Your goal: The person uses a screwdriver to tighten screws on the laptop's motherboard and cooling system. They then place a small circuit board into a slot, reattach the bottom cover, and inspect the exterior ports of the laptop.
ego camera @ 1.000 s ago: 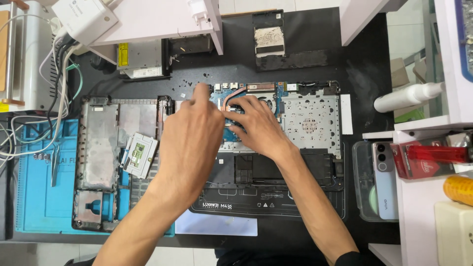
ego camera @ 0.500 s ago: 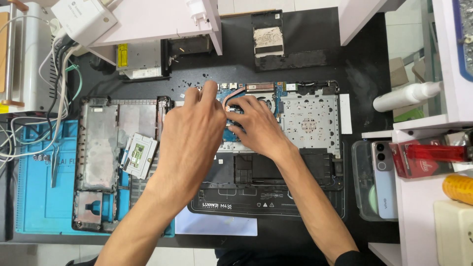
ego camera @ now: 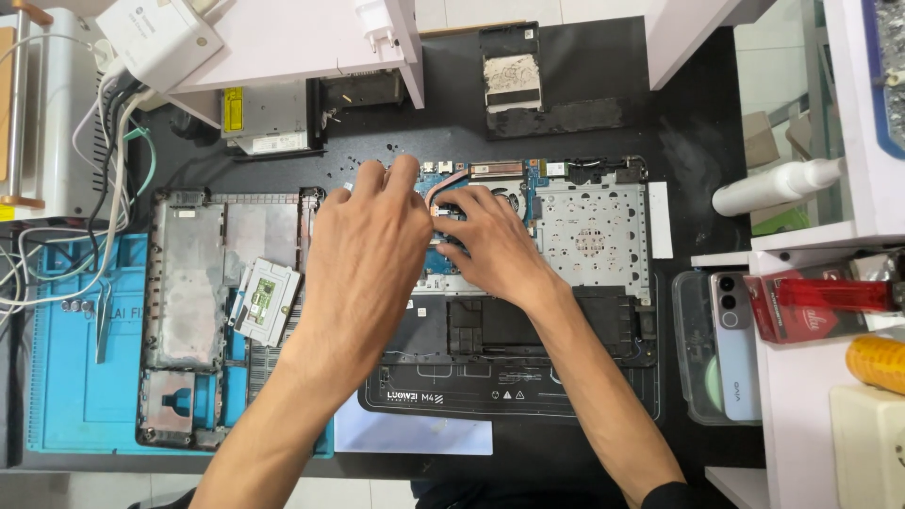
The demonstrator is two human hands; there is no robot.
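Blue board: your left hand lies flat on opened laptop, fingers spread, gripping nothing.
R hand: your fingers curled at copper heatpipe; grip can't tell.
Left side: grey bottom cover.

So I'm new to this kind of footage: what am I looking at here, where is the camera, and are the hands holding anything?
There is no machine here, just a person working with two bare hands. The one camera sits on the person's head and looks straight down at a black work mat.

In the middle lies an opened laptop with its insides showing: a circuit board, a copper heat pipe and a perforated metal plate. Its removed bottom cover lies to the left, partly on a blue mat, with a small flat component resting on it.

The left hand and the right hand both press fingertips onto the board near the heat pipe. Whether either has a grip on a small part cannot be seen. A phone lies in a clear tray at right, near a white bottle.
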